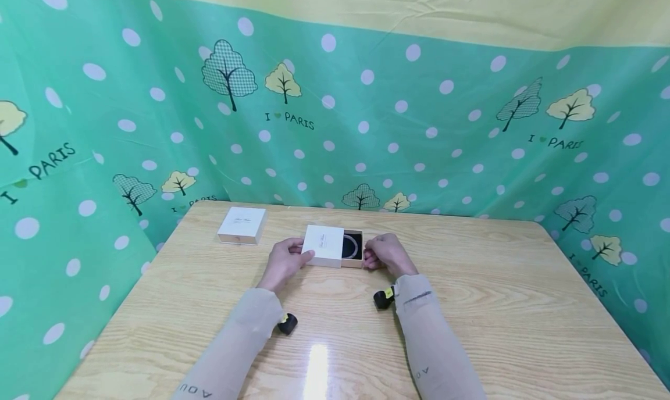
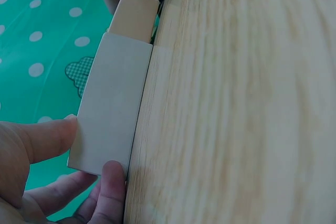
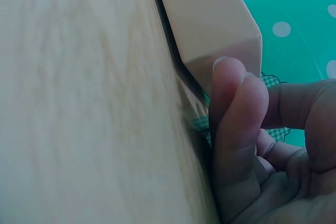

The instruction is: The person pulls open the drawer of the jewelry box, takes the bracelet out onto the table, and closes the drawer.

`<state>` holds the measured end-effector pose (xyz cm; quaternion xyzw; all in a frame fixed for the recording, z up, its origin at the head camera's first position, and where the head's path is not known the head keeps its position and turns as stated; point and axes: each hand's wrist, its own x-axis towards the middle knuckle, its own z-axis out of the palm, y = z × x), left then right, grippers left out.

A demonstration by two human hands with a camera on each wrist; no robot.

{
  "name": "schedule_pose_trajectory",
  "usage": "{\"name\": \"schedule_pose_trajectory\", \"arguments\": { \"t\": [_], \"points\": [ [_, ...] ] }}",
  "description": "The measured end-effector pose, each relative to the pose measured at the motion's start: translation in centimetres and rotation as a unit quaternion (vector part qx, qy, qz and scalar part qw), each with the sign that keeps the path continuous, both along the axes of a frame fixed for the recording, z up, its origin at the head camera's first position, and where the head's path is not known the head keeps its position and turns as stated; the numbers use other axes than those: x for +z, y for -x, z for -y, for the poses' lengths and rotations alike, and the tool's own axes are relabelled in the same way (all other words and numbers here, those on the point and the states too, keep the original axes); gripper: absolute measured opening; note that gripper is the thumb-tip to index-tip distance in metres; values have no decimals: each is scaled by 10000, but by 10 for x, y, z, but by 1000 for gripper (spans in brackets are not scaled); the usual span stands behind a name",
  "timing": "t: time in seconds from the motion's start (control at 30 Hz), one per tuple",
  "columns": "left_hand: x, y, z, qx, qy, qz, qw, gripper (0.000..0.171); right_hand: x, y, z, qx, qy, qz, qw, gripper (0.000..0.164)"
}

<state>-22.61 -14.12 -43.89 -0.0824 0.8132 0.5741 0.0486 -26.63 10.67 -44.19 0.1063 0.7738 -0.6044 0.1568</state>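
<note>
A white slide-out gift box (image 1: 323,246) lies on the table, its tan inner drawer (image 1: 353,263) partly out to the right. Inside, on black lining, a round bracelet (image 1: 357,247) is partly covered by the sleeve. My left hand (image 1: 285,263) grips the sleeve's left end, thumb on the top face and fingers at the side, also seen in the left wrist view. At the drawer's outer end is my right hand (image 1: 387,253). In the right wrist view its fingers (image 3: 239,114) are bent against that end, thumb close behind; whatever they pinch is hidden.
A second white box (image 1: 242,224), closed, stands at the table's back left. Behind the wooden table (image 1: 497,295) hangs a green dotted curtain (image 1: 398,127). Dark wrist cameras (image 1: 384,299) sit beside the sleeves.
</note>
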Motion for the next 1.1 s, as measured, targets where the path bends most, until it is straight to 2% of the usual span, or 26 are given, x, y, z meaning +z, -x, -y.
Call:
{"name": "schedule_pose_trajectory", "arguments": {
  "t": [1.1],
  "points": [
    [0, -1, -1, 17, -20, -39, 10000, 47, 2, -3, -3, -116, 176, -15, 9998, 17]
  ]
}}
